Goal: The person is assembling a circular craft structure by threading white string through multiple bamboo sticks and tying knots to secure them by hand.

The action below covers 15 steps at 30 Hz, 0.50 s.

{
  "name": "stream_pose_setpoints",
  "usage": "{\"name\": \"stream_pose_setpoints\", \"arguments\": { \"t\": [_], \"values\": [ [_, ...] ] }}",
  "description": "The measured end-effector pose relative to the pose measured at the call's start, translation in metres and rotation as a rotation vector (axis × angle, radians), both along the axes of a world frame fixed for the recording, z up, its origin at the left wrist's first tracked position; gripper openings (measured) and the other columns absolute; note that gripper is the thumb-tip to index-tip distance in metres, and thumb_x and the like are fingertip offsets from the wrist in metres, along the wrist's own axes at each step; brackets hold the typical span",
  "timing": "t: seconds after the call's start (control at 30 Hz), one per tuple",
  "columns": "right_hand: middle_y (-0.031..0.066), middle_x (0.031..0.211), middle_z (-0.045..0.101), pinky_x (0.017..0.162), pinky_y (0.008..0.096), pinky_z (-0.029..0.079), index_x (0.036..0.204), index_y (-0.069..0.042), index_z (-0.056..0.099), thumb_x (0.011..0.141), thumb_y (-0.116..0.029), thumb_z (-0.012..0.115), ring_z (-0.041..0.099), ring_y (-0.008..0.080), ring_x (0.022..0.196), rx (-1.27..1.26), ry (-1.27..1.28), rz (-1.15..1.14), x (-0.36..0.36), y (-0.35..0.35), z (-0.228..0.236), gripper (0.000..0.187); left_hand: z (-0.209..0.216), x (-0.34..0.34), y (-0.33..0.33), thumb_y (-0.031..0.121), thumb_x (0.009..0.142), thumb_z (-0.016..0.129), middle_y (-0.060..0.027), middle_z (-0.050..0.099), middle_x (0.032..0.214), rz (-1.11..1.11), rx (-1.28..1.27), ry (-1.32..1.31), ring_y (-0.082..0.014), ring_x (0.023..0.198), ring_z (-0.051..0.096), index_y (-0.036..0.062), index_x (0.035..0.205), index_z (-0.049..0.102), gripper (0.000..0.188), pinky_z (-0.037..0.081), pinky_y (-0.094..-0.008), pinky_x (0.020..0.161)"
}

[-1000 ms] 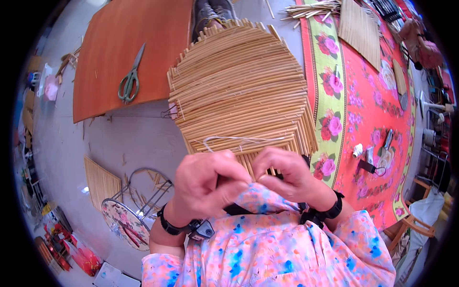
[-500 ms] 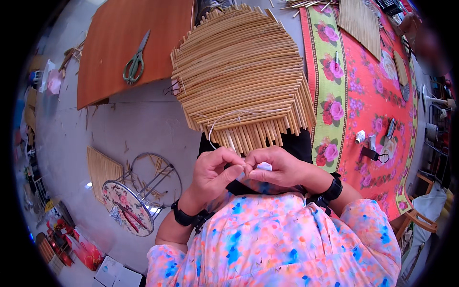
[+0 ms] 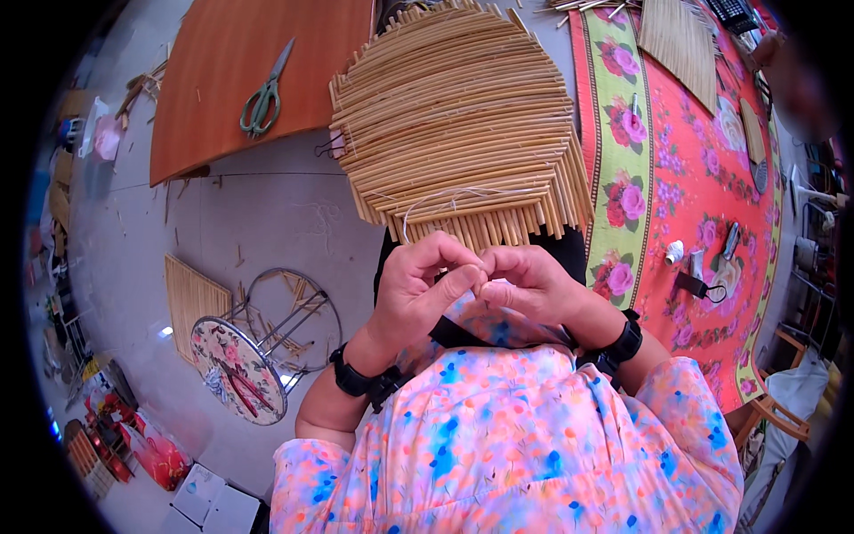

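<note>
My left hand (image 3: 427, 280) and my right hand (image 3: 532, 283) meet in front of my chest, fingertips pinched together and touching. A white thread (image 3: 455, 196) lies across the lower rows of a stick mat (image 3: 458, 116) and curves down behind my left hand. Whatever sits between the fingertips is too small to make out. The mat, made of pale straw-coloured sticks laid side by side, rests over my lap just beyond both hands. Shorter sticks border its near and right edges. A dark wire clip (image 3: 329, 147) grips its left edge.
Green-handled scissors (image 3: 262, 105) lie on a reddish-brown board (image 3: 213, 133) at far left. A floral-topped stool (image 3: 233, 367) lies tipped over on the floor beside a stick panel (image 3: 194, 298). To the right, a red flowered cloth (image 3: 685, 178) bears a white thread spool (image 3: 674, 253) and small tools.
Both hands have shifted slightly right and up, still pinched together. The mat and surroundings appear a little farther right and higher or lower with the view's movement.
</note>
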State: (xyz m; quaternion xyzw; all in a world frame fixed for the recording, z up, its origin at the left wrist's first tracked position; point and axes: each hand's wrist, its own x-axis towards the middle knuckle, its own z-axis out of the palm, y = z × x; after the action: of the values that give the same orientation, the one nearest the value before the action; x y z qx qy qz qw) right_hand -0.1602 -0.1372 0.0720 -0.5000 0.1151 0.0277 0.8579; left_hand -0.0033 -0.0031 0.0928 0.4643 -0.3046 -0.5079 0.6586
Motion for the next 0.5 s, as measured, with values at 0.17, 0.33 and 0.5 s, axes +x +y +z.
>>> {"name": "stream_pose_setpoints", "arguments": {
  "t": [0.17,0.33,0.5],
  "values": [
    [-0.0014,0.095,0.062,0.079,0.0227,0.048,0.104,-0.001,0.061,0.098,-0.013,0.063,0.056,0.0054,0.09,0.038,-0.017,-0.029,-0.0005,-0.0035,0.0008,0.014,-0.0019,-0.0012,-0.0033,0.006,0.094,0.065,-0.006,0.069,0.085,0.02,0.039,-0.031,-0.0098,0.08,0.066,-0.0017,0.095,0.064,0.008,0.052,-0.0242,0.073],
    [-0.0008,0.096,0.062,0.081,0.0232,0.049,0.105,0.0,0.061,0.097,-0.008,0.062,0.057,0.0056,0.091,0.082,-0.032,-0.076,0.0011,-0.0063,0.0034,0.011,-0.0034,-0.0014,-0.006,0.008,0.094,0.066,-0.0045,0.069,0.085,0.006,0.044,-0.1,-0.0084,0.079,0.064,-0.0007,0.096,0.066,0.009,0.051,-0.0233,0.072],
    [0.0003,0.097,0.063,0.084,0.024,0.049,0.105,0.0,0.062,0.097,-0.008,0.063,0.058,0.0065,0.093,0.071,-0.036,-0.096,0.0019,-0.0089,0.0025,0.011,-0.0005,-0.0074,-0.0102,0.011,0.095,0.068,-0.0029,0.068,0.086,0.062,0.055,-0.008,-0.0076,0.081,0.062,-0.0004,0.097,0.067,0.011,0.05,-0.0221,0.073]
  ]
}}
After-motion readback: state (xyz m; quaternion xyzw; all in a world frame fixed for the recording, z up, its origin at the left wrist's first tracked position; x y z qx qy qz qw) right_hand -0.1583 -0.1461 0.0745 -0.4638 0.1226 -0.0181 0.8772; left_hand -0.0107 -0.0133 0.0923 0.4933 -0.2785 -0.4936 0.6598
